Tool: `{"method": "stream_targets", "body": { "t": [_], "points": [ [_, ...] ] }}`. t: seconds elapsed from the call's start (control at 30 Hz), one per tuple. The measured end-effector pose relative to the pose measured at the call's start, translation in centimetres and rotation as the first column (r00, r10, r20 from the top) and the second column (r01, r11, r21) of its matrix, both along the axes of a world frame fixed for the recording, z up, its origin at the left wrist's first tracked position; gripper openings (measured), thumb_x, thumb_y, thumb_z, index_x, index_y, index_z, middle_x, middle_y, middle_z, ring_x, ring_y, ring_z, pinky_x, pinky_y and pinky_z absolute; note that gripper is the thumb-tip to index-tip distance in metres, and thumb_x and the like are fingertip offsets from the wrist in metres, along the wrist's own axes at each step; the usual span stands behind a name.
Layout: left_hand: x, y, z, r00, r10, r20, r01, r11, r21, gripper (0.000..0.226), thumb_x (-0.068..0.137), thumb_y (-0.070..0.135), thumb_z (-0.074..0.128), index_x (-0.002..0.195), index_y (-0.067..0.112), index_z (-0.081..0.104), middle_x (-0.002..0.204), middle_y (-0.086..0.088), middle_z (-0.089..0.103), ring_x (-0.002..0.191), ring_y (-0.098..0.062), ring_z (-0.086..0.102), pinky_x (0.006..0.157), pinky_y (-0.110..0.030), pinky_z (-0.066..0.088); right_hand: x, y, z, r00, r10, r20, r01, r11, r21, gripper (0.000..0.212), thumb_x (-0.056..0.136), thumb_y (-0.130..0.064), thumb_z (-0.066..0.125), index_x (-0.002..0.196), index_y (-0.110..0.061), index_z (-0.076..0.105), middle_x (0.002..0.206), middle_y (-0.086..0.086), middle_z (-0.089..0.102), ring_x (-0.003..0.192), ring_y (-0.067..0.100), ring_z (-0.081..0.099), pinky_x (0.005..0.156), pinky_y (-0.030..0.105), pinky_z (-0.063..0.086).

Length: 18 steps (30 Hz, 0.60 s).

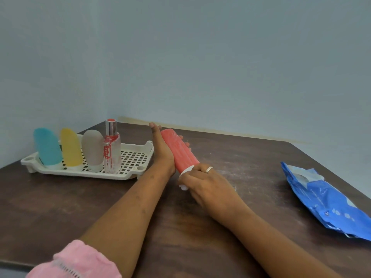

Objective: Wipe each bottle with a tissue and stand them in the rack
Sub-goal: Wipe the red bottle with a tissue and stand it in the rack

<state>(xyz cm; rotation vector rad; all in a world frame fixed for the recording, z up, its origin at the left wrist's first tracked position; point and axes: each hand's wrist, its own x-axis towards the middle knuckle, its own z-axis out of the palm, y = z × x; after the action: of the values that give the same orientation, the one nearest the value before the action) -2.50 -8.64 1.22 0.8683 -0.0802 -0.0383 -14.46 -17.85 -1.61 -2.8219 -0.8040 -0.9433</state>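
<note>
**Red bottle in both hands, four in rack**

- Red bottle (180, 151): held off the table (80, 207), tilted, white end toward the person, just right of the rack (128, 174).
- Left hand (161, 151): wrapped round the bottle's upper body, fingertips showing on the far side, thumb pointing up.
- Right hand (202, 182): clamped on the white end, ring (209, 169) on one finger. Can't tell if the white there is only cap or also tissue.
- Rack: far left of the table. Left to right in a row: teal bottle (47, 146), yellow bottle (70, 147), grey bottle (92, 147), all cap-down, then a clear spray bottle (112, 151) upright. The rack's right part is bare mesh.
- Blue tissue pack (325, 201): lies flat on the table, well right of the hands.
- Pink sleeve (76, 261) on the left arm, bottom edge.
</note>
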Motion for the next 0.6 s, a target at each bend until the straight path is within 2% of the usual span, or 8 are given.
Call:
{"method": "stream_targets", "body": {
  "t": [0.1, 0.2, 0.3, 0.4, 0.5, 0.53, 0.6],
  "points": [
    [-0.1, -0.1, 0.2, 1.0, -0.006, 0.011, 0.006, 1.0, -0.004, 0.058, 0.091, 0.072, 0.022, 0.104, 0.025, 0.054, 0.081, -0.014, 0.064, 0.068, -0.031, 0.064, 0.078, -0.049, 0.054, -0.1, -0.4, 0.4, 1.0, -0.02, -0.004, 0.02, 0.994, 0.11, 0.024, 0.087, -0.019, 0.042, 0.092, -0.02, 0.065, 0.093, -0.006, 0.068, 0.085, 0.017, 0.057, 0.074, 0.026, 0.045],
    [0.1, -0.1, -0.1, 0.999, -0.015, 0.048, 0.013, 1.0, 0.028, 0.067, 0.089, 0.074, 0.021, 0.128, 0.025, 0.046, 0.085, -0.014, 0.066, 0.067, -0.029, 0.067, 0.073, -0.046, 0.057, 0.5, -1.4, 0.4, 0.996, -0.086, -0.014, 0.085, 0.931, 0.355, 0.027, 0.088, -0.021, 0.045, 0.1, -0.016, 0.069, 0.097, 0.0, 0.07, 0.09, 0.018, 0.061, 0.078, 0.029, 0.049],
    [0.3, 0.0, -0.4, 0.996, -0.02, 0.083, 0.017, 0.999, 0.033, 0.067, 0.09, 0.073, 0.02, 0.135, 0.028, 0.041, 0.088, -0.015, 0.066, 0.067, -0.028, 0.067, 0.071, -0.044, 0.057, 1.1, -2.6, 0.1, 0.973, -0.169, -0.159, 0.231, 0.779, 0.583, 0.018, 0.091, -0.017, 0.056, 0.104, -0.019, 0.069, 0.101, -0.005, 0.069, 0.09, 0.006, 0.061, 0.079, 0.02, 0.05],
    [0.5, -0.1, -0.5, 0.988, -0.053, 0.146, 0.048, 0.998, 0.034, 0.065, 0.09, 0.073, 0.019, 0.135, 0.031, 0.042, 0.094, -0.019, 0.069, 0.068, -0.03, 0.067, 0.068, -0.044, 0.057, 1.5, -3.3, -0.2, 0.947, -0.191, -0.259, 0.318, 0.673, 0.667, 0.014, 0.091, -0.019, 0.059, 0.102, -0.02, 0.068, 0.098, -0.009, 0.068, 0.086, 0.0, 0.059, 0.069, 0.003, 0.041],
    [0.6, -0.2, -0.6, 0.98, -0.091, 0.177, 0.088, 0.996, 0.026, 0.066, 0.088, 0.075, 0.021, 0.134, 0.034, 0.044, 0.098, -0.02, 0.07, 0.07, -0.033, 0.067, 0.069, -0.046, 0.056, 1.4, -3.1, 0.0, 0.958, -0.126, -0.259, 0.284, 0.564, 0.775, 0.012, 0.09, -0.016, 0.061, 0.095, -0.026, 0.065, 0.092, -0.015, 0.065, 0.087, 0.001, 0.06, 0.068, 0.002, 0.043],
    [0.6, -0.2, -0.5, 0.979, -0.096, 0.181, 0.094, 0.995, 0.019, 0.066, 0.088, 0.075, 0.021, 0.134, 0.033, 0.045, 0.098, -0.02, 0.07, 0.069, -0.033, 0.067, 0.069, -0.045, 0.056, 1.3, -2.9, 0.1, 0.963, -0.11, -0.246, 0.264, 0.554, 0.789, 0.013, 0.09, -0.016, 0.061, 0.095, -0.027, 0.064, 0.093, -0.015, 0.065, 0.088, 0.0, 0.06, 0.069, 0.002, 0.043],
    [0.7, -0.2, -0.6, 0.977, -0.098, 0.189, 0.097, 0.995, 0.014, 0.067, 0.088, 0.074, 0.022, 0.135, 0.032, 0.045, 0.096, -0.02, 0.07, 0.067, -0.032, 0.067, 0.068, -0.044, 0.056, 1.0, -2.4, 0.1, 0.971, -0.104, -0.215, 0.233, 0.613, 0.755, 0.015, 0.091, -0.017, 0.059, 0.101, -0.025, 0.065, 0.099, -0.013, 0.065, 0.091, 0.0, 0.059, 0.073, 0.005, 0.044]
  ]
}}
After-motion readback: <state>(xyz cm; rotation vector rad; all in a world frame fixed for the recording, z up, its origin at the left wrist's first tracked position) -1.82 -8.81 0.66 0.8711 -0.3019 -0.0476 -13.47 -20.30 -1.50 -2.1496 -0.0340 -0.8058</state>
